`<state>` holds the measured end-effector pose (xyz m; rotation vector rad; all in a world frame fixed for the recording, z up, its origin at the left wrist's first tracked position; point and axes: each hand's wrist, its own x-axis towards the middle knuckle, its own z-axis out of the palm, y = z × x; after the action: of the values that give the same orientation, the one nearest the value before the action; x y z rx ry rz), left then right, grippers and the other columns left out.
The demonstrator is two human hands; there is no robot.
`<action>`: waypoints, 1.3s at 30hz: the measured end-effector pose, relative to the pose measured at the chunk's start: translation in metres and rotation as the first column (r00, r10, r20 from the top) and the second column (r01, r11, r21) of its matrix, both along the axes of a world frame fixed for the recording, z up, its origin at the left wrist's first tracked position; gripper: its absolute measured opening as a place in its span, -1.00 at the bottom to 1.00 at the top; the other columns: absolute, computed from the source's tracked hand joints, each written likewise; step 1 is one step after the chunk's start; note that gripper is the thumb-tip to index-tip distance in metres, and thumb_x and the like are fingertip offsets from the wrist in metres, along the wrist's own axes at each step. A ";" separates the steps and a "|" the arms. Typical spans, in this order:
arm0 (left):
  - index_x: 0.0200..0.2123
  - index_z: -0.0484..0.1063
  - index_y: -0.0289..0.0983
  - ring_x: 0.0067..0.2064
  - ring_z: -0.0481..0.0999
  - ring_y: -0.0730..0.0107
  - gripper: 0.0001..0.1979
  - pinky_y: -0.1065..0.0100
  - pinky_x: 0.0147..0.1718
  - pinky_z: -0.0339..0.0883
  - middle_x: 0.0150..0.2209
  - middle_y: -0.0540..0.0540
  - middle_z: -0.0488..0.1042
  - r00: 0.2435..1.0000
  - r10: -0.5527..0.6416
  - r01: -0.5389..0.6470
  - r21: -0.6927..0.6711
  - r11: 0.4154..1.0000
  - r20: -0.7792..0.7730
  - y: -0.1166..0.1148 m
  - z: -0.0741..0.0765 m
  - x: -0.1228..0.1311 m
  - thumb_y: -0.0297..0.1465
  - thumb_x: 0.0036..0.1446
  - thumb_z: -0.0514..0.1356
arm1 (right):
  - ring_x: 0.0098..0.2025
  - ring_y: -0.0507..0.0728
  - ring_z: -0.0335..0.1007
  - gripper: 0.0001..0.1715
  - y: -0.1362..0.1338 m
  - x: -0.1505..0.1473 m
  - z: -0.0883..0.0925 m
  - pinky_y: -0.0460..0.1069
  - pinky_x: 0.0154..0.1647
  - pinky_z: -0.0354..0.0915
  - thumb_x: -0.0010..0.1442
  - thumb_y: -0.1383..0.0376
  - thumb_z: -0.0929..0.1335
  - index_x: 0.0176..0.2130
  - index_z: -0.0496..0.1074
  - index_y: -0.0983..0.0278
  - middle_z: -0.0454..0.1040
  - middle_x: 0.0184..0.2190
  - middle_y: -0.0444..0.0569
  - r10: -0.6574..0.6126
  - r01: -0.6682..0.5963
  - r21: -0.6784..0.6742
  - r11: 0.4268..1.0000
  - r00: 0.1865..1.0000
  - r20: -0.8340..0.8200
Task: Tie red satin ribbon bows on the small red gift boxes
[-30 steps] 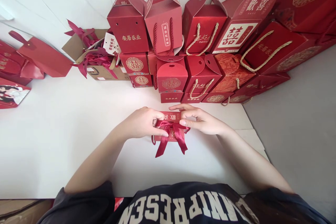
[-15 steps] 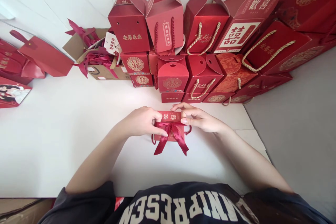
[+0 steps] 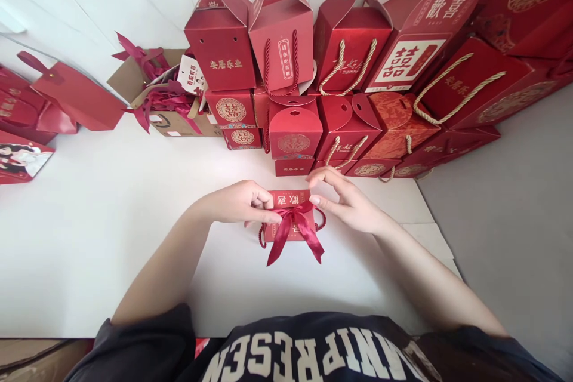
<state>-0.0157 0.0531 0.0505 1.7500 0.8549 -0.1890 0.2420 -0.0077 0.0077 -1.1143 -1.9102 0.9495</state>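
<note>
Stretching out under everything, the white tabletop (image 3: 134, 239) looks smooth, and I'm guessing the small red box (image 3: 292, 197) sitting on it could skid if one hand tugs harder than the other. Just beyond that box is a tall pile of red gift boxes (image 3: 349, 125), close enough that a careless reach forward might knock something loose. Beyond it and off to its left, the ribbon-filled carton (image 3: 183, 125) has strips spilling over its edge, though it's too far from the box to matter much.

Hands next. To the box's left, the left hand (image 3: 242, 202) has its fingers curled and thumb against the bow (image 3: 293, 213). Can't tell if it's really pinching the ribbon, since the curled fingers hide that. To the box's right, the right hand (image 3: 347, 200) has thumb and index finger spread, thumb tip at the right-hand loop.

The bow is the weak spot imo. It's shiny and probably slick, so a hard pull on one loop could eat its tail, go lopsided or loosen the knot. Smallest worry: cord handles (image 3: 321, 219) poking out on both sides of the box, where a fingertip could snag.
</note>
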 end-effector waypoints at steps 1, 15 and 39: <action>-0.54 0.33 -0.29 -0.59 0.26 0.55 -0.59 0.47 -0.59 0.11 -0.63 0.05 0.33 1.000 -0.009 0.009 -0.027 1.000 0.007 0.002 -0.001 -0.001 -0.08 0.10 0.21 | -0.19 0.11 0.33 -0.81 -0.005 -0.002 0.007 0.06 -0.05 0.24 0.30 0.15 0.31 -0.26 0.33 0.22 0.39 -0.26 -0.06 -0.070 0.066 0.053 0.996 0.994 0.080; -0.48 0.39 -0.32 -0.59 0.41 0.51 -0.61 0.47 -0.55 0.27 -0.62 -0.02 0.46 0.994 -0.015 0.028 -0.128 0.991 0.107 0.010 -0.016 -0.001 -0.11 0.20 0.15 | -0.40 0.04 0.25 -0.81 -0.035 -0.025 0.021 -0.05 -0.31 0.19 0.28 0.30 0.31 -0.38 0.24 0.23 0.38 -0.45 -0.16 -0.033 0.060 -0.086 0.995 0.957 0.287; -0.60 0.41 -0.33 -0.60 0.45 0.50 -0.61 0.48 -0.58 0.29 -0.63 -0.06 0.50 0.996 0.038 -0.030 -0.103 0.994 0.076 0.001 -0.015 0.004 -0.19 0.14 0.23 | -0.54 0.05 0.03 -0.68 -0.019 -0.013 0.007 0.00 -0.43 0.02 0.28 0.55 0.24 -0.47 0.27 0.27 0.27 -0.59 -0.18 -0.251 -0.420 0.647 0.637 0.680 0.689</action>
<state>-0.0113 0.0545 0.0356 1.6359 0.8039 -0.1385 0.2285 -0.0263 0.0150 -0.8763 -2.6339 -0.4753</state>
